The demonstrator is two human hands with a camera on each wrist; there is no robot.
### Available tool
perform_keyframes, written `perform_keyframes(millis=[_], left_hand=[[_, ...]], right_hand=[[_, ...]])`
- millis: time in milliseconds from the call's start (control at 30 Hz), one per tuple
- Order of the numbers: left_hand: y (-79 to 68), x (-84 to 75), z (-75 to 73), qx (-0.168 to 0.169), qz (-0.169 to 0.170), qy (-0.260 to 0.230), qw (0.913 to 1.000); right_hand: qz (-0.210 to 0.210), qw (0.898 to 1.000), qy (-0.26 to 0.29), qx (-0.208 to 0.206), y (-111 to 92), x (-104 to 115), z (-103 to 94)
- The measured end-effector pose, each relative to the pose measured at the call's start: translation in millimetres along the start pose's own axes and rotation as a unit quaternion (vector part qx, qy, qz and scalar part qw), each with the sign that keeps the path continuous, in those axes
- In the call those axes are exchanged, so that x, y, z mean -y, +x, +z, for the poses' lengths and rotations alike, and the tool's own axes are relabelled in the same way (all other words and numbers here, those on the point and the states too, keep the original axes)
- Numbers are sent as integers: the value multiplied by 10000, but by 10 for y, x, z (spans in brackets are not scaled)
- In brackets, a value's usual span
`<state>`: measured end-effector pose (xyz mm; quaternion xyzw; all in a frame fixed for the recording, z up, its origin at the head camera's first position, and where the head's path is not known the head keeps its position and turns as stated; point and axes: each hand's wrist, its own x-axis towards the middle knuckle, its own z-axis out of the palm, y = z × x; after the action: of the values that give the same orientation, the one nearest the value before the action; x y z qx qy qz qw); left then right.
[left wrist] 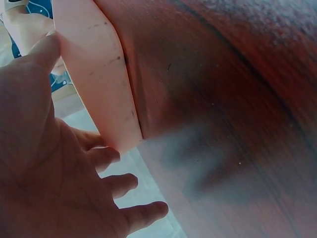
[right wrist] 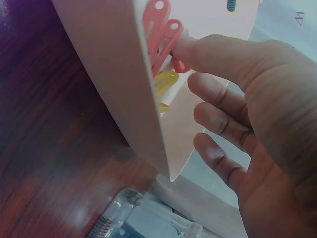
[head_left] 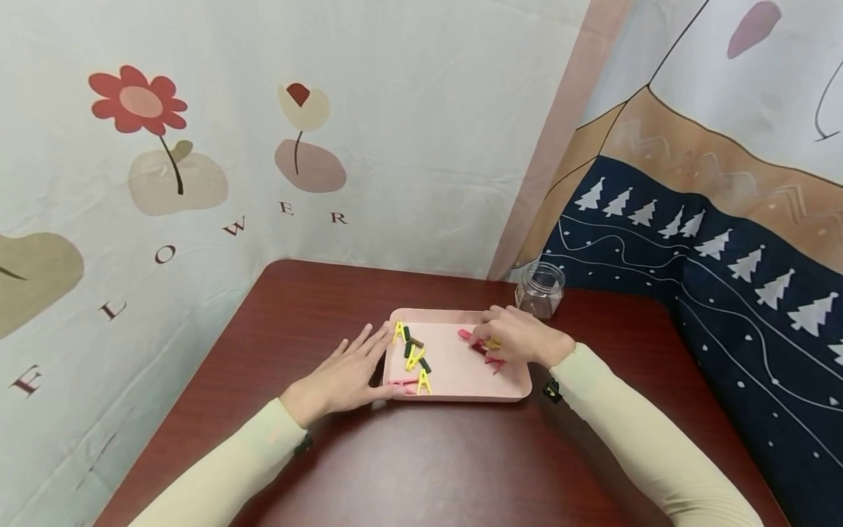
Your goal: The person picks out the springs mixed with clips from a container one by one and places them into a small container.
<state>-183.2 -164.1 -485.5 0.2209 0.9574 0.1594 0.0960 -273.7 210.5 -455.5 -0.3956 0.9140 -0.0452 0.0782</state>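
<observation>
On the table lies a shallow pink tray (head_left: 454,317). My left hand (head_left: 345,377) is spread flat at the tray's left side, fingers straight, thumb at the near left corner; its fingers also show along the tray wall (left wrist: 96,69) in the left wrist view. Over the tray's right half, my right hand (head_left: 516,334) reaches down and pinches a red clothespin (right wrist: 181,65) between thumb and index finger, the index mostly hidden. Other pink clothespins (right wrist: 157,22) and a yellow clothespin (right wrist: 166,82) lie right beside its fingertips.
Yellow clothespins (head_left: 415,358), short dark ridged pieces (head_left: 424,366) and pink clothespins (head_left: 403,382) lie along the tray's left side. An open clear jar (head_left: 540,290) stands behind the tray at the right. Printed cloth (head_left: 421,146) hangs behind the brown table (head_left: 316,293).
</observation>
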Motion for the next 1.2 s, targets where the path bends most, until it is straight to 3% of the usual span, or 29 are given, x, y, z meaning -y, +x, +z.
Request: perform_keyframes(millis=[200,633,1200], left_hand=[[-21,-8,9,-18,26,-20,10000],[-30,-5,-11,-33,41,-115,9999],[-23,1,-10,47,31,-162,9999]], right_hand=[[35,10000,-39,83,4,14,16],[104,9998,-9,-153,-25,6,26],[326,9934,151,-1087,-216,-93,41]])
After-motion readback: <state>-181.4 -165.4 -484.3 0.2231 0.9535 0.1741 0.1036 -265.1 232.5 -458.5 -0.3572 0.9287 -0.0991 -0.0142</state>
